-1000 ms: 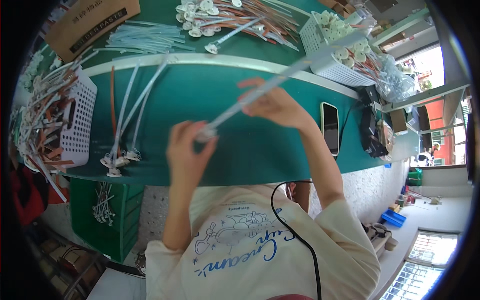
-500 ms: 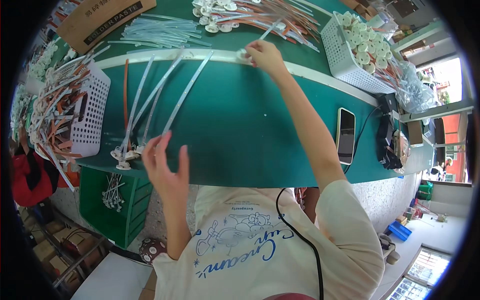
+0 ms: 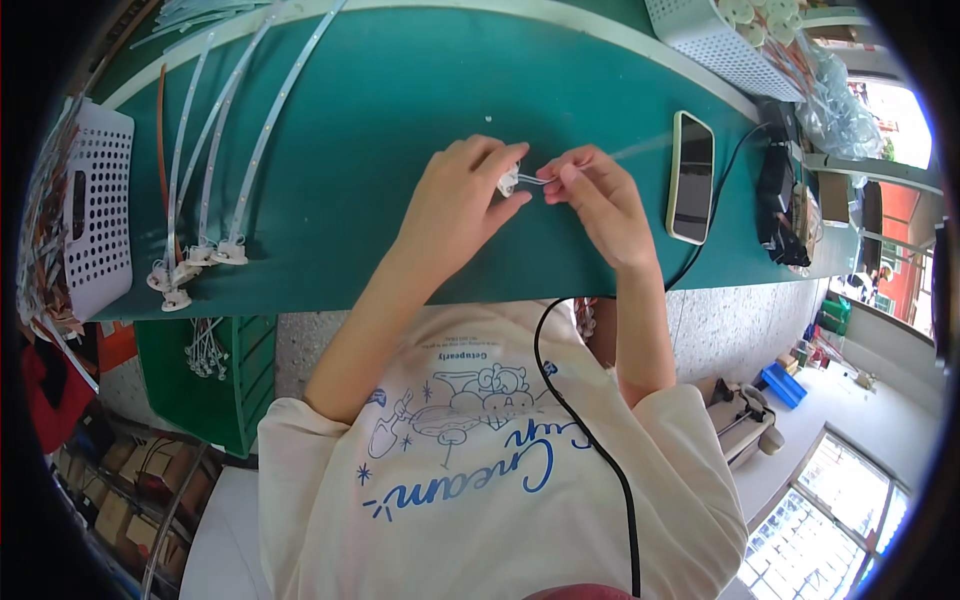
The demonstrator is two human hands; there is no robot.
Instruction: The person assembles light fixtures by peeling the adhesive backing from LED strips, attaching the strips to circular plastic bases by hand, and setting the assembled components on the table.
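Note:
Over the middle of the green table, my left hand grips a small white plastic piece between thumb and fingers. Thin pale wires run from that piece into my right hand, whose thumb and forefinger are pinched on them. Beyond the right fingers a translucent strip sticks out, smeared by motion. To the left, several similar LED strips lie on the table, each ending in a white round piece toward the near edge. An orange strip lies beside them.
A white perforated basket full of strips stands at the left; another is at the far right. A phone lies right of my hands, near a black cable. A green bin sits below the table's left edge.
My right hand has come back from the far strip pile with a strip. My left hand has moved right from the laid-out strips and closed on its white end. The view has shifted.

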